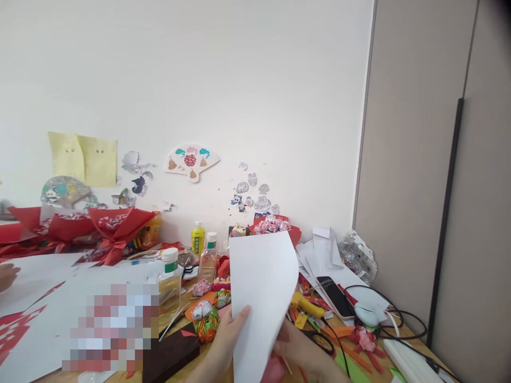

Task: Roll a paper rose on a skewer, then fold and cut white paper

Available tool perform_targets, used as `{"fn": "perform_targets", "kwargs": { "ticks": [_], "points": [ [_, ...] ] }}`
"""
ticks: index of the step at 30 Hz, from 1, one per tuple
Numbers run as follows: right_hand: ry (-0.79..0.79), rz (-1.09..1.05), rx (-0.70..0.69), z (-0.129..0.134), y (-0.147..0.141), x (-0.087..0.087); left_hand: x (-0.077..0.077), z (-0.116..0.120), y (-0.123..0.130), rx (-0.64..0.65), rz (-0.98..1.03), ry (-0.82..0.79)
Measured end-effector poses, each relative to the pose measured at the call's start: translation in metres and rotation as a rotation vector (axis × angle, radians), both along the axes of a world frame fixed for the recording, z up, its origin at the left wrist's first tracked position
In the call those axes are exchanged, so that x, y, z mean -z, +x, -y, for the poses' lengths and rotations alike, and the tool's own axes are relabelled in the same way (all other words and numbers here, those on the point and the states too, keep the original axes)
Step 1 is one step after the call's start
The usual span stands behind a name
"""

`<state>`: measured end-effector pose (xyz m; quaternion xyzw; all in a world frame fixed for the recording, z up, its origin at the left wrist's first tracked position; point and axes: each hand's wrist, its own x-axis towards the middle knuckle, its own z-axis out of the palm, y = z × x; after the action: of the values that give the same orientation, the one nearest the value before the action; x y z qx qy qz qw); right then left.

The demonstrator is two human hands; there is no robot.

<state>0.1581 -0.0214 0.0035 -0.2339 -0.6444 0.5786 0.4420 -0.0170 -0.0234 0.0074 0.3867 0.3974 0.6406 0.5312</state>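
Observation:
A white sheet of paper (261, 287) stands upright and slightly curved in front of me, above the cluttered table. Gripping its left edge is my left hand (235, 325), thumb on the near face and the other fingers hidden behind. My right hand (288, 344) is closed at the lower right edge, with its fingers partly covered by the sheet. Crepe-paper flowers (208, 325) in orange, green and pink lie left of my left hand. To the right of the sheet are a yellow glue gun (307, 305) and black-handled scissors (321, 342).
Red-wrapped bouquets (114, 226) line the wall at left. Clear bottles (170, 292) and a yellow drink bottle (197, 238) stand mid-table. A phone (336, 296), cables, a white power strip (413, 361) and a dark box (171, 354) lie around. Another person's hand (8, 276) shows at far left.

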Motion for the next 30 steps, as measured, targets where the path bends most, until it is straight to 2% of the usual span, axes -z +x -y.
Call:
{"fn": "perform_targets", "kwargs": {
  "ticks": [3, 5, 8, 12, 14, 16, 19, 21, 26, 30],
  "points": [
    [-0.027, -0.151, -0.105, 0.003, -0.012, 0.0, 0.006, -0.001, 0.0, 0.023, -0.066, 0.021],
    [-0.024, -0.214, -0.074, 0.001, -0.016, 0.003, 0.01, -0.001, 0.001, 0.048, -0.06, 0.011],
    [-0.035, -0.271, 0.026, -0.007, -0.021, 0.013, 0.011, 0.001, 0.006, 0.099, -0.047, 0.048],
    [-0.053, -0.28, 0.268, -0.022, -0.027, 0.032, 0.007, 0.005, 0.015, 0.144, -0.216, 0.147],
    [-0.035, -0.278, 0.323, -0.024, -0.029, 0.036, 0.005, 0.005, 0.018, 0.114, -0.281, 0.164],
    [-0.022, -0.295, 0.27, -0.022, -0.031, 0.035, 0.005, 0.005, 0.017, 0.07, -0.309, 0.148],
    [-0.026, -0.341, 0.079, -0.013, -0.031, 0.026, 0.003, 0.003, 0.013, 0.013, -0.309, 0.109],
    [-0.035, -0.357, 0.042, -0.009, -0.029, 0.021, 0.001, 0.003, 0.011, 0.0, -0.295, 0.108],
    [-0.067, -0.307, 0.25, -0.008, -0.021, 0.012, -0.008, 0.006, 0.01, 0.048, -0.263, 0.189],
    [-0.065, -0.244, 0.34, -0.005, -0.017, 0.005, -0.011, 0.006, 0.008, 0.078, -0.285, 0.181]
  ]
}}
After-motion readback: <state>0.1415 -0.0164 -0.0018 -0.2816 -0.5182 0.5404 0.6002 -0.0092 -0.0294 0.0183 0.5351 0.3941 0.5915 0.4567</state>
